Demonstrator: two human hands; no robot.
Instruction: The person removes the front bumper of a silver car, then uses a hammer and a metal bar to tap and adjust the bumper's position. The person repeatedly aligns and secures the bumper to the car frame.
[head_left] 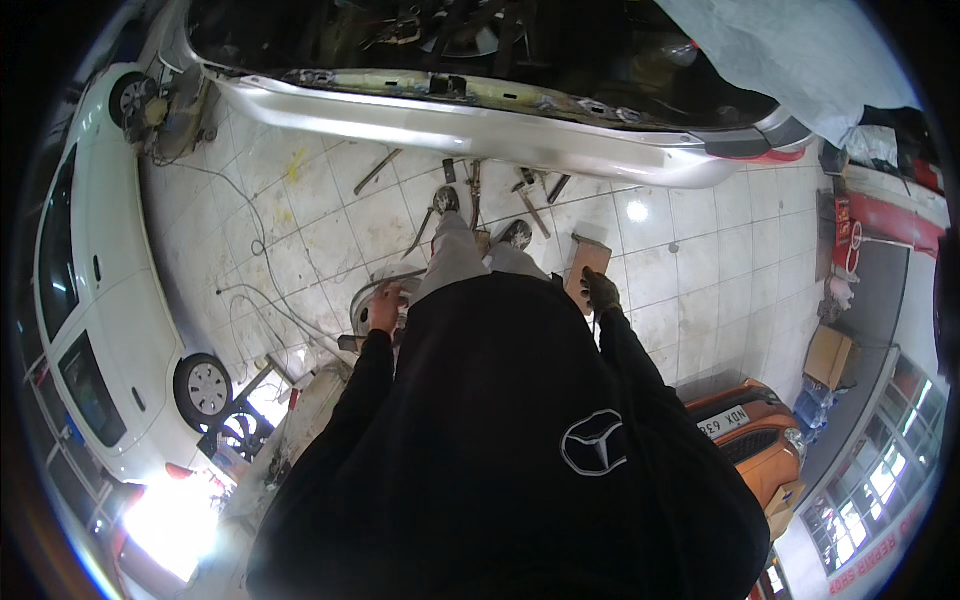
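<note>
And here's the floor [690, 270], pale square tiles, scuffed and grimy, running wide across the head view! Up between ten and eleven o'clock, a dark bar [377, 172] lies aslant. Dead on twelve, a long metal piece [475, 190], with a small black block [449, 171] just beside it. Over to one o'clock: a thin rod [535, 214] and a stubby dark bar [558, 188], near each other. Looped cable [258, 247] sprawls between nine and ten, and close in at nine, a round metal rim [360, 305]. White car [105, 270] parked outside it; orange car [750, 430] out at four!
</note>
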